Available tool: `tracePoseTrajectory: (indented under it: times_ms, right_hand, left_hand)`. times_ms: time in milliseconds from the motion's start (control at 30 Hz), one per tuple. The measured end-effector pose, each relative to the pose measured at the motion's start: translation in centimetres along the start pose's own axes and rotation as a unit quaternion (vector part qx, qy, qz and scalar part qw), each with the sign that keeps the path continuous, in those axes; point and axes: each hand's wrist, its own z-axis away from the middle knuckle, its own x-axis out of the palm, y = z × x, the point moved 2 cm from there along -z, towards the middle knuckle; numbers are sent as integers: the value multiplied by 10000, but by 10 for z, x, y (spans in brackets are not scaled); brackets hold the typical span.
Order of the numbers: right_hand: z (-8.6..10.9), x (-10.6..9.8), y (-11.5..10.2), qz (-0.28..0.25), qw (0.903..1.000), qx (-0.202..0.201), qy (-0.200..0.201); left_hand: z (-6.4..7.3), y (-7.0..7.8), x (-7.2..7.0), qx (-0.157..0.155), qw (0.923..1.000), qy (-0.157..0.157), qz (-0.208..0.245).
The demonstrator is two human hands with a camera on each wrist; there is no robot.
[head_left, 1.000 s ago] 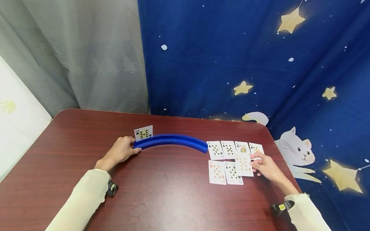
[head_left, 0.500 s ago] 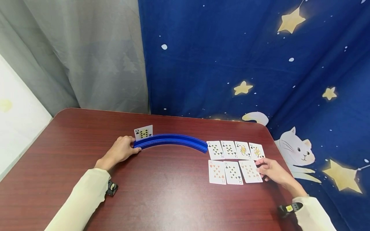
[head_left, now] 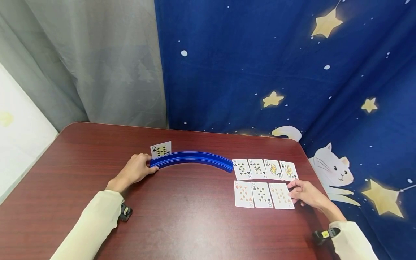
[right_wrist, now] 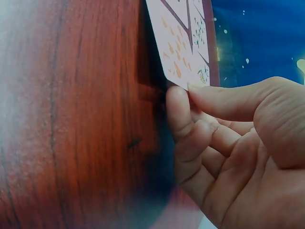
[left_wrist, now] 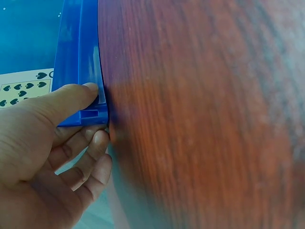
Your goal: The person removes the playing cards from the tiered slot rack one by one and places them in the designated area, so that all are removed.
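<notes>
My left hand (head_left: 136, 168) grips the left end of a curved blue card holder (head_left: 195, 156). In the left wrist view the thumb lies on top of the blue end (left_wrist: 83, 62), with fingertips beneath it. A spade card (head_left: 161, 149) stands upright in the holder's slot, beside that hand. At the right, my right hand (head_left: 307, 194) pinches the right edge of a red-pip playing card (head_left: 280, 196) between thumb and fingers. This card (right_wrist: 174, 47) is slightly raised at the pinched corner in the right wrist view. It lies at the right end of the lower row.
Face-up cards form an upper row, among them a club card (head_left: 242, 169) and a face card (head_left: 288, 170). Below them lie a heart card (head_left: 243, 194) and a spade card (head_left: 261, 195). The wooden table (head_left: 188, 224) ends at a blue curtain (head_left: 227, 72).
My right hand has carried the red-pip card rightward and down, off the upper row, into the lower row beside the spade card. The left hand and holder have stayed put.
</notes>
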Motion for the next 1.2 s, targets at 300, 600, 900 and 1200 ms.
tracePoseTrajectory:
  times_ms: [300,600,900,1200]
  right_hand:
    - [-1,-4,-6,530,9982,201,197]
    - [1,-4,-13,914,9942,294,485]
    - [2,-7,-30,1657,9817,9,934]
    - [-8,1,-56,1703,9766,-188,1298]
  left_hand:
    - [0,0,1,27,10000,49,-21]
    - [0,1,0,15,10000,85,-34]
    - [1,2,-1,28,10000,70,-23]
    - [2,3,-1,78,9999,87,-9]
